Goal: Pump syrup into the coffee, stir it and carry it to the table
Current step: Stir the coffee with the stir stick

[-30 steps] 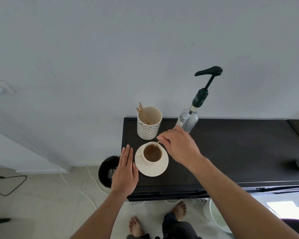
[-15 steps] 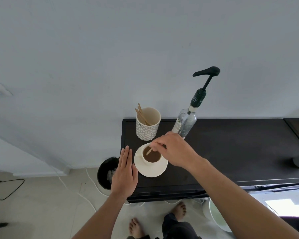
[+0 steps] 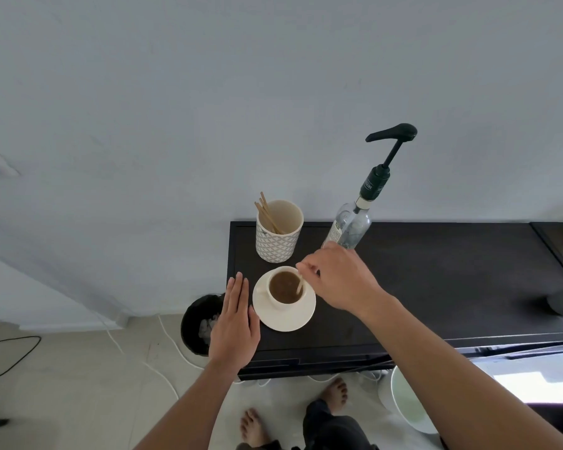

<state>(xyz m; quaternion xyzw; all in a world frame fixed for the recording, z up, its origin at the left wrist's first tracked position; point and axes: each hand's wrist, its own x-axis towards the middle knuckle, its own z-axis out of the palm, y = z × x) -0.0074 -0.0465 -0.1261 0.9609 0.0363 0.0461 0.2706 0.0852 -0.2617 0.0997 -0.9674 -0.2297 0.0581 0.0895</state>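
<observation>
Centre of frame: white coffee cup on a white saucer, near the left end of a dark cabinet top. Right hand just right of the cup, fingertips pinched shut on a wooden stir stick dipping into the coffee. Left hand flat, fingers extended, empty, palm down just left of the saucer at the cabinet edge. Above the cup: patterned holder with spare sticks; to its right, clear syrup bottle with dark pump head raised.
</observation>
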